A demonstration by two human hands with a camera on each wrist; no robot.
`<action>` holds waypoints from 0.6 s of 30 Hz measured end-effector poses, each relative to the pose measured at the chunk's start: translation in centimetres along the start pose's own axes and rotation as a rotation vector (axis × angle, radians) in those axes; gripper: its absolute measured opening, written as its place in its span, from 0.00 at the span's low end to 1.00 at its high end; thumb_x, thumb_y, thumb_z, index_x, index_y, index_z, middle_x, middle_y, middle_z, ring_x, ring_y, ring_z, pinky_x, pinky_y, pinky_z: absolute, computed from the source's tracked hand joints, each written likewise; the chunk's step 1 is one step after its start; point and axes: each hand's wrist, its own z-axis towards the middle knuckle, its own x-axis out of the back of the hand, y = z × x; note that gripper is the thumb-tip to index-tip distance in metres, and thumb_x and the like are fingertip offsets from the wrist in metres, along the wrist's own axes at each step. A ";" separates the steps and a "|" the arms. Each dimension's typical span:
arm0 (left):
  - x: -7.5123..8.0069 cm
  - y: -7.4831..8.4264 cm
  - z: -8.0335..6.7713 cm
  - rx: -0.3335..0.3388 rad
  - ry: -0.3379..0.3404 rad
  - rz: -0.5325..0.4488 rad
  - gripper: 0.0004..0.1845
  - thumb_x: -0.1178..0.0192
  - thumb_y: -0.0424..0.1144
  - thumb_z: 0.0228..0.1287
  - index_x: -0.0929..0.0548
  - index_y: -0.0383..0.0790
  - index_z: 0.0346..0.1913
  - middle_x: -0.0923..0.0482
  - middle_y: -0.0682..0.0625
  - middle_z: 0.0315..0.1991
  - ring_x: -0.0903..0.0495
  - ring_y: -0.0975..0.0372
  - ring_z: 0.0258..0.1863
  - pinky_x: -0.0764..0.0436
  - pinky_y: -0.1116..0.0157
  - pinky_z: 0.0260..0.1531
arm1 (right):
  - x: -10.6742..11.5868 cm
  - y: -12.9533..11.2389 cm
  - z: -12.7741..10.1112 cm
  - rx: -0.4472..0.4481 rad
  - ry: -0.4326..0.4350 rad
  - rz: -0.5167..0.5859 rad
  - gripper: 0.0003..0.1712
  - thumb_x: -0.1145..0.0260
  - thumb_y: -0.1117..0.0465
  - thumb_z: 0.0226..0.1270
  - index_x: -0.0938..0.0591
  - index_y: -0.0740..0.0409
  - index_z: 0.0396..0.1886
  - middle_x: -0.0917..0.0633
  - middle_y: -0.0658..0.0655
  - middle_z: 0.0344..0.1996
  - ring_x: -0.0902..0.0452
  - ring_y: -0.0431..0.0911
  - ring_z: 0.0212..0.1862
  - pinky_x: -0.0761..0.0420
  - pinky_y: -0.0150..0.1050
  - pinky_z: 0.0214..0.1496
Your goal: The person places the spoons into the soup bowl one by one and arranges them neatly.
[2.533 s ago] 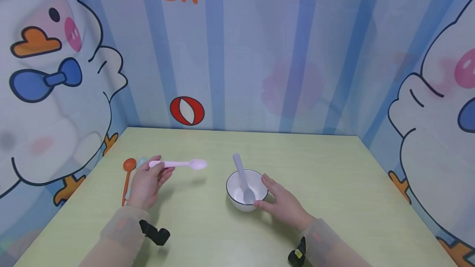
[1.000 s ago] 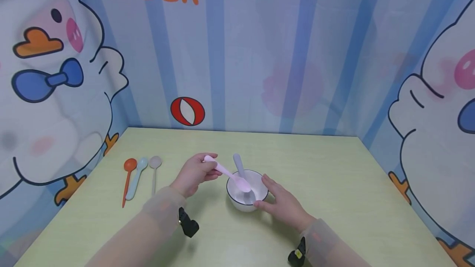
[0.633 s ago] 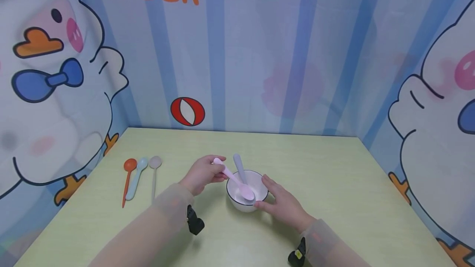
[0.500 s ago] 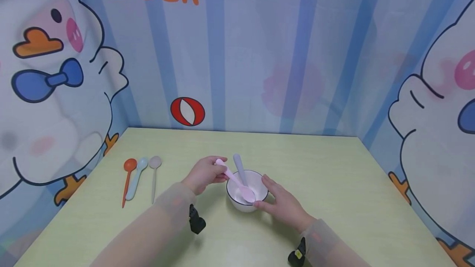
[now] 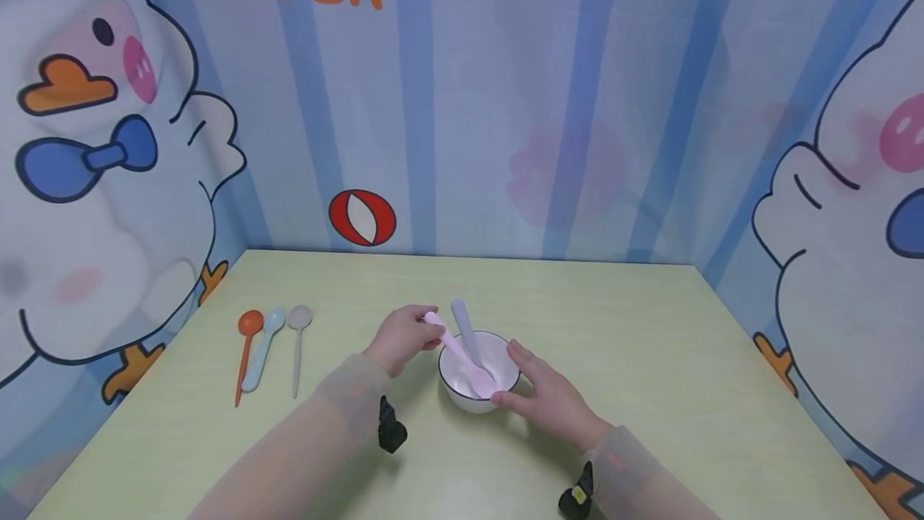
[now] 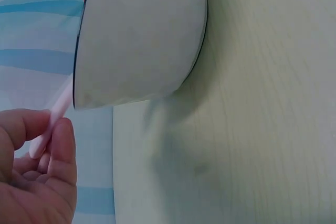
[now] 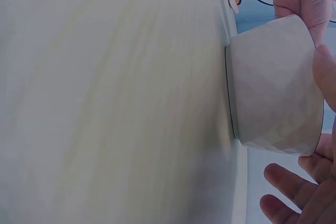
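Between thumb and fingers my left hand [image 5: 404, 338] pinches the handle of a pink spoon [image 5: 451, 346]. The spoon slants down to the right, its scoop inside a white bowl [image 5: 465, 405] with a dark rim. A lavender spoon [image 5: 463, 316] leans in the same bowl, its handle up past the far rim and its scoop hidden behind the pink one. My right hand [image 5: 554, 404] grips the bowl's right side, thumb near the front and fingers at the rim. From the left wrist view, the pink handle [image 6: 60, 103] passes behind the bowl's wall [image 6: 136, 40].
On the left of the pale table [image 5: 613, 319] lie an orange spoon [image 5: 249, 331], a light blue spoon [image 5: 265, 347] and a greyish spoon [image 5: 298, 343], side by side. A striped duck-print cloth [image 5: 491, 103] stands behind the table and along both sides.
My left hand has carried the pink spoon rightward from beside the other spoons and lowered its scoop into the bowl. My right hand has stayed on the bowl.
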 end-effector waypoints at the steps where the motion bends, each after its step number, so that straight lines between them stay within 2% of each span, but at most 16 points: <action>1: 0.0 0.0 0.1 -0.003 -0.001 0.003 0.28 0.38 0.37 0.65 0.29 0.38 0.67 0.22 0.43 0.50 0.21 0.57 0.40 0.20 0.60 0.49 | 0.0 0.0 0.0 0.001 0.001 0.002 0.51 0.32 0.38 0.57 0.40 0.57 0.74 0.41 0.54 0.73 0.47 0.56 0.73 0.43 0.56 0.70; 9: -0.4 0.0 0.5 -0.012 0.002 0.042 0.30 0.39 0.38 0.66 0.32 0.40 0.69 0.21 0.45 0.45 0.22 0.56 0.40 0.23 0.57 0.52 | 0.0 -0.1 0.0 -0.002 0.002 0.009 0.51 0.32 0.37 0.57 0.40 0.56 0.74 0.41 0.54 0.73 0.47 0.55 0.73 0.43 0.56 0.70; 18: -0.8 -0.2 1.2 0.002 0.033 0.040 0.29 0.35 0.42 0.63 0.29 0.45 0.67 0.22 0.46 0.41 0.21 0.56 0.40 0.22 0.55 0.52 | -0.1 0.1 0.0 0.000 0.004 0.008 0.51 0.32 0.38 0.57 0.39 0.56 0.74 0.41 0.53 0.73 0.47 0.54 0.73 0.43 0.56 0.70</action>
